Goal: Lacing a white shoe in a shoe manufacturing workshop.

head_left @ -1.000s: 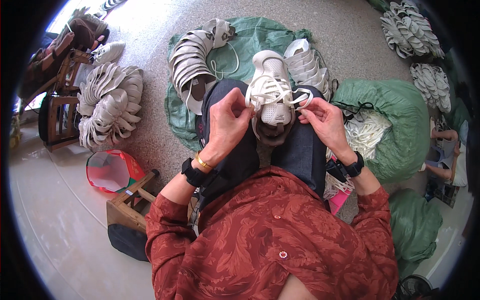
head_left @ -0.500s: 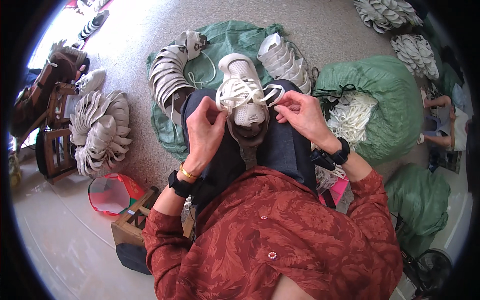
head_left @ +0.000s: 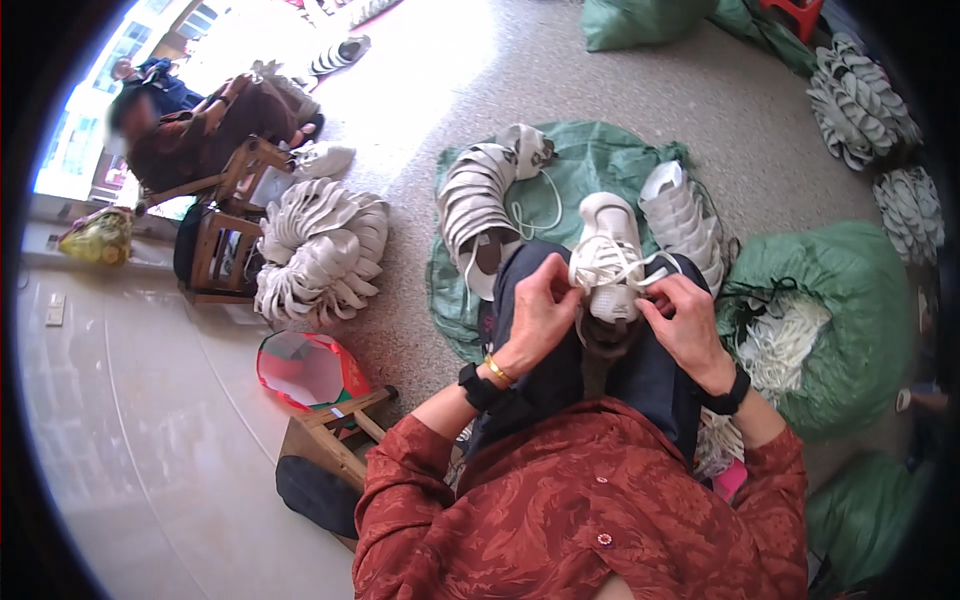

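A white shoe upper (head_left: pixel 610 217) sits between my knees, its toe pointing away from me. White shoelace (head_left: pixel 618 262) crosses loosely over its front and loops out at both sides. My left hand (head_left: pixel 543 318) is closed in a pinch on the lace at the left side of the shoe. At the right side, my right hand (head_left: pixel 685 330) pinches the lace with thumb and forefinger. Beyond my knees, a curved stack of pale uppers (head_left: pixel 478 195) and a shorter stack (head_left: pixel 683 222) lie on a green sheet (head_left: pixel 580 150).
To the right stands a green sack (head_left: pixel 860 330) holding many white laces (head_left: pixel 785 345). On the left are a ring of uppers (head_left: pixel 320 250), a red basket (head_left: pixel 312 370) and a wooden stool (head_left: pixel 330 440). Farther left, another person (head_left: pixel 200 130) sits by wooden chairs.
The view has swung left, so the scene sits farther right and lower, and the seated person shows more. Both hands stay at the lace; the right fingers are slightly closer to the shoe.
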Demonstrator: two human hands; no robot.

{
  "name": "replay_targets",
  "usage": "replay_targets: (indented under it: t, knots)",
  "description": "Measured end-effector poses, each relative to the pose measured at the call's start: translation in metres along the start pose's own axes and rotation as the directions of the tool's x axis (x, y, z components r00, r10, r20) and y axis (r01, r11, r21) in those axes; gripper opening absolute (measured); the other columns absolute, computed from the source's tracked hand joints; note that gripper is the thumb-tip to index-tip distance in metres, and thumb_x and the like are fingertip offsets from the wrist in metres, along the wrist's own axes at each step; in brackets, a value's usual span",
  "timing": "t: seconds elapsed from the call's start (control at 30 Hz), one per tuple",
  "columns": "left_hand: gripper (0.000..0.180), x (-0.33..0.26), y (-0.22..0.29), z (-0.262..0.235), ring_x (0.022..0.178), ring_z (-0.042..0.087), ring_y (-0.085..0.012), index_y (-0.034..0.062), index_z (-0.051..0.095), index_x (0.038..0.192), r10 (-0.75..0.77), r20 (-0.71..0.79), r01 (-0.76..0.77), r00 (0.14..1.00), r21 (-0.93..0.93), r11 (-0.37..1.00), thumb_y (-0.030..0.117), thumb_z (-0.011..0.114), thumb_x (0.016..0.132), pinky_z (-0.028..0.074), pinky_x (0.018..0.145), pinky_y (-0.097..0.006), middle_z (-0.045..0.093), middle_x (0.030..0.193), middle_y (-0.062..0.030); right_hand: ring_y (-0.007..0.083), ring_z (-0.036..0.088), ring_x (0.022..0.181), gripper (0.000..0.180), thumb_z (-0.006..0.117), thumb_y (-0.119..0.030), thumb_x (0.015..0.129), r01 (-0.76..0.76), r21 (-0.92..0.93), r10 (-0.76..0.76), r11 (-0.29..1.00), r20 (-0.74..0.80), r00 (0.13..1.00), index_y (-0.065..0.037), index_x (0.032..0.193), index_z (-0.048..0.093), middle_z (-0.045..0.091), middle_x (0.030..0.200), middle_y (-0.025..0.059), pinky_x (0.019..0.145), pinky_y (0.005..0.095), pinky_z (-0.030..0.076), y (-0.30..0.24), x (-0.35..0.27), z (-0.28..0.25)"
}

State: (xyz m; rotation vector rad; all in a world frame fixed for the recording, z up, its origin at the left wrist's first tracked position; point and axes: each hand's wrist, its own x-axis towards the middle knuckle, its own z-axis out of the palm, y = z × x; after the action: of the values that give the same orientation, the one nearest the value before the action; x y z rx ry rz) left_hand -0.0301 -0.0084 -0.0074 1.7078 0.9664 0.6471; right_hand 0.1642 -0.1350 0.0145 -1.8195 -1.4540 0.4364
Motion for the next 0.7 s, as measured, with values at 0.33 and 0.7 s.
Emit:
replay_targets:
  t: [0.33, 0.7]
  knots:
    - [0.017, 0.001, -0.005, -0.004, 0.066, 0.063, -0.0113, -0.0006, 0.055, 0.089, 0.013, 0.006, -0.013, 1.000, 0.067, 0.998, 0.004, 0.072, 0.085, 0.051, 0.061, -0.028, 0.063, 0.071, -0.0085, 0.0312, 0.066, 0.074, 0.016, 0.065, 0.003, 0.083, 0.104, -0.149, -0.104, 0.983, 0.008, 0.995, -0.002, 0.098, 0.060, 0.063, 0.083, 0.0140, 0.068, 0.0415, 0.055, -0.003, 0.003, 0.007]
    - [0.020, -0.004, 0.006, -0.002, 0.061, 0.054, -0.0205, 0.0007, 0.049, 0.086, 0.181, -0.026, -0.178, 0.983, 0.084, 0.980, 0.003, 0.069, 0.087, 0.046, 0.057, -0.034, 0.053, 0.070, -0.0114, 0.0344, 0.060, 0.093, 0.008, 0.055, -0.003, 0.079, 0.307, -0.431, -0.269, 0.848, 0.149, 0.952, -0.002, 0.087, 0.057, 0.054, 0.095, 0.0151, 0.076, 0.0419, 0.052, -0.019, 0.015, 0.002]
